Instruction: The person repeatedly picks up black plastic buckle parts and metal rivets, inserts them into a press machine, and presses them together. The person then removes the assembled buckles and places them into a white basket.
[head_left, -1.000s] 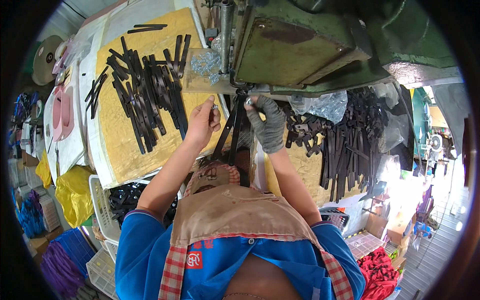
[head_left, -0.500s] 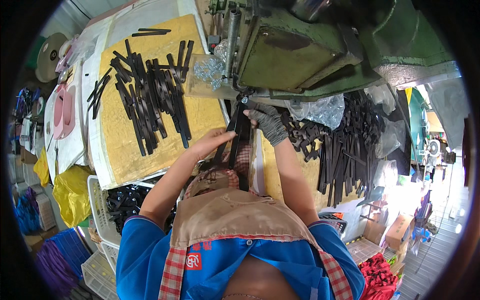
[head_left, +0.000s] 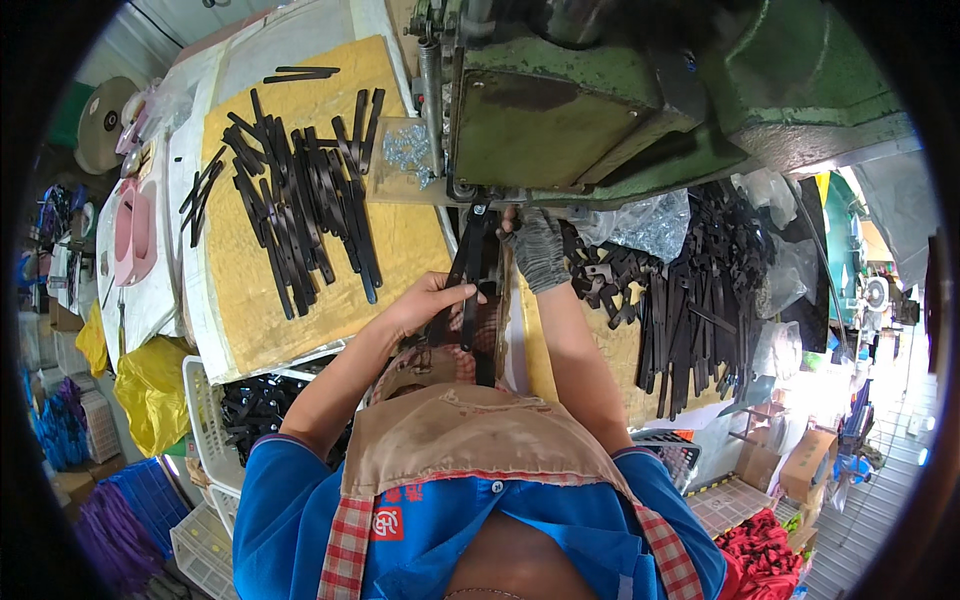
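Note:
My bare left hand [head_left: 430, 302] pinches a pair of black flat strips [head_left: 465, 258] with its thumb on top. The strips meet at their far end, where a small shiny rivet [head_left: 480, 209] shows, and fan apart toward me. That end lies just in front of the green machine [head_left: 560, 130]. My right hand [head_left: 540, 252], in a grey fingerless glove, is just right of the riveted end, its fingers curled beneath the machine's edge. What those fingers hold, if anything, is hidden.
Loose black strips [head_left: 290, 210] lie on a yellow board [head_left: 235, 340] at left. A shallow tray [head_left: 385, 188] holds silvery rivets. Black bent pieces and strips [head_left: 695, 330] are heaped at right beside a clear plastic bag [head_left: 650, 225]. A white basket [head_left: 200, 420] stands lower left.
The strips' riveted end has come slightly toward me, away from the machine. My right hand has shifted right from the strips, and my left hand has moved a little nearer.

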